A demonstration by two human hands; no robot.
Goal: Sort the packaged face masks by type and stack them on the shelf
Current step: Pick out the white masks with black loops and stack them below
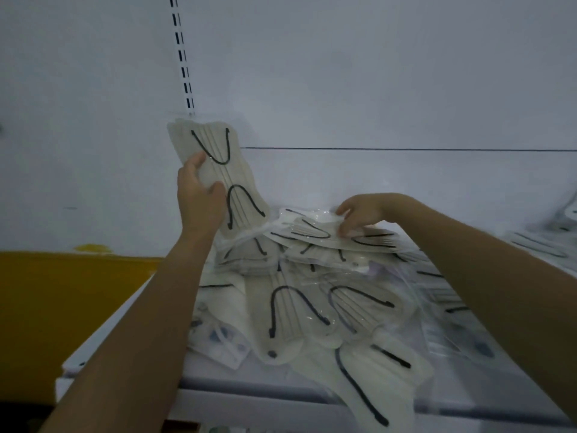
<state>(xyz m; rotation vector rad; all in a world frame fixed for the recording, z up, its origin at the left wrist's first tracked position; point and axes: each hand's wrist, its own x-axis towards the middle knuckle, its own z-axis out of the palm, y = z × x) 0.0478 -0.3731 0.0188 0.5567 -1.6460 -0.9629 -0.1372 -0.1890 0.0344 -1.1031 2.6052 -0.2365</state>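
A dim white shelf [237,382] runs across the view, with a yellow panel [62,307] beside it on the left. Nearest, 1 cream pack [368,379] with black ear loops hangs over the shelf's front edge. Just left of it lie a few blue-print packs [218,335], half buried and blurred. Behind them the pile [312,307] rises, loose and unsorted: cream masks with black loops in clear wrappers, overlapping at all angles.

The left hand [199,195] grips the held pack [218,170], thumb on the front and fingers behind. This pack stands upright above the pile's left side, its bottom edge touching the heap. The right hand [359,214] is curled down on the top pack [315,232] at the crest of the pile. It appears to pinch the wrapper between thumb and fingertips, though the blur leaves that unsure. More packs [537,245] lie far right, too dim to tell their type. Behind everything stands the white wall [374,89] with a slotted rail [182,57].

Judging from this, the sorting is under way and early: 1 pack is picked out, most are still heaped, and no neat stack shows. The next move likely calls for lifting the top pack free without dragging its slippery neighbours. It then needs checking against the held pack, and matching ones can be squared together on a bare part of the shelf. The overhanging pack could slide off if the pile is jostled.
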